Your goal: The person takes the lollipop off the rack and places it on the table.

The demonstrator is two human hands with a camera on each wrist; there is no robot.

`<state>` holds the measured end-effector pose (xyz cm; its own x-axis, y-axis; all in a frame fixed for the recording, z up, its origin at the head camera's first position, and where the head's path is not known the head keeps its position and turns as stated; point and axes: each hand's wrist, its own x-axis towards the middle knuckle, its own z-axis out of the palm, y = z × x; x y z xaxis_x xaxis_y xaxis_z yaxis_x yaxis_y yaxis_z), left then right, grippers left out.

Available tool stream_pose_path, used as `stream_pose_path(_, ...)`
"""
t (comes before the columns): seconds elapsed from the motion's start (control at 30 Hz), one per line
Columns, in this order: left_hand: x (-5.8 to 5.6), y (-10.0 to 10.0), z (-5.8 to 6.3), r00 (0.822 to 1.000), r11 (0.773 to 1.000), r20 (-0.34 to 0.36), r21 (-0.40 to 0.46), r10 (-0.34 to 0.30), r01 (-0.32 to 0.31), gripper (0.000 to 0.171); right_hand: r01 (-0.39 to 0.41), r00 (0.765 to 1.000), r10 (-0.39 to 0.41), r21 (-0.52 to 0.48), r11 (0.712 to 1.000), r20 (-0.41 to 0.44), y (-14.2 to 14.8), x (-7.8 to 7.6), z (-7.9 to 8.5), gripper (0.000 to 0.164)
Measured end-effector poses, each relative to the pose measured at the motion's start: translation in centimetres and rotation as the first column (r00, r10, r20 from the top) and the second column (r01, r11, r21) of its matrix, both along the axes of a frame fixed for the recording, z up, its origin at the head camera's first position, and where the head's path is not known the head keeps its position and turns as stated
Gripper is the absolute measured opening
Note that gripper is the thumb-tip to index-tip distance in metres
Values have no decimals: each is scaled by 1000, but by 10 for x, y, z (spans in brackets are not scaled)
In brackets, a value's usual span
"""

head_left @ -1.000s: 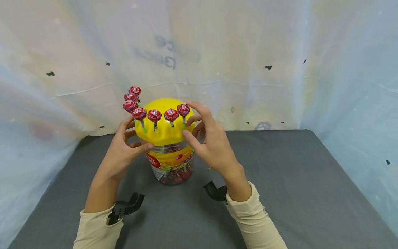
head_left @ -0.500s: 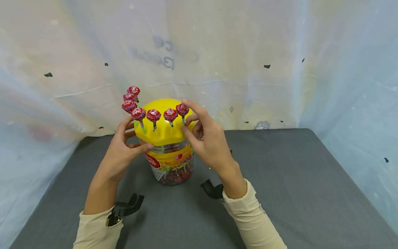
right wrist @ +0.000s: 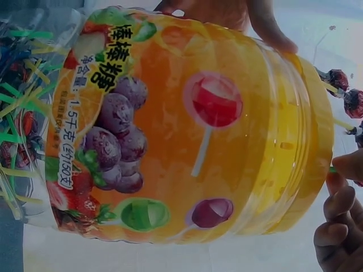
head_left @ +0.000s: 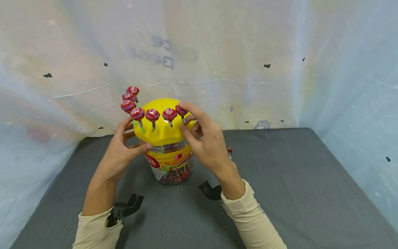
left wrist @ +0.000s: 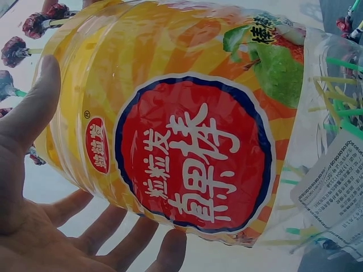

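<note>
A clear candy jar [head_left: 169, 164] with a fruit-printed label stands on the table, loose lollipops showing through its lower wall. Its domed yellow lid [head_left: 162, 135] has several red-wrapped lollipops [head_left: 152, 115] sticking out around the left and front edge. My left hand [head_left: 119, 152] steadies the jar from the left, thumb at the lid's lower edge and fingers around the far side. At the lid's right edge, my right hand [head_left: 209, 141] pinches the stick of the rightmost lollipop [head_left: 181, 110], forefinger on top of its head. A green bit of that stick [right wrist: 333, 169] shows at the lid in the right wrist view.
Another lollipop [head_left: 229, 151] lies on the grey table [head_left: 280, 180], partly behind my right wrist. Black straps [head_left: 127, 206] stick out from both wrists. A pale, marked sheet [head_left: 217, 45] hangs behind and along the sides.
My right hand has shifted slightly left, its forefinger coming over the lollipop's head. The lollipop on the table has come into view beside the right wrist. My left hand keeps its hold.
</note>
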<state>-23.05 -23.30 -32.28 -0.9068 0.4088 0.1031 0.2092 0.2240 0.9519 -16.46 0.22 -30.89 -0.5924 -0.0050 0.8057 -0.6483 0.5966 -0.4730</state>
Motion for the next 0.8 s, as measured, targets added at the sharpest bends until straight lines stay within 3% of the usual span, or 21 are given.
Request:
stream_pose_path(0.47, 1, -2, 2, 1000, 1000, 7, 5, -15, 15, 89, -35, 999, 33, -85, 996, -21, 2, 5, 6, 47)
stream_pose_path(0.8, 1, -4, 4, 999, 1000, 37, -22, -19, 19, 90, -8, 999, 9, -55, 998, 33, 10, 5, 6, 48)
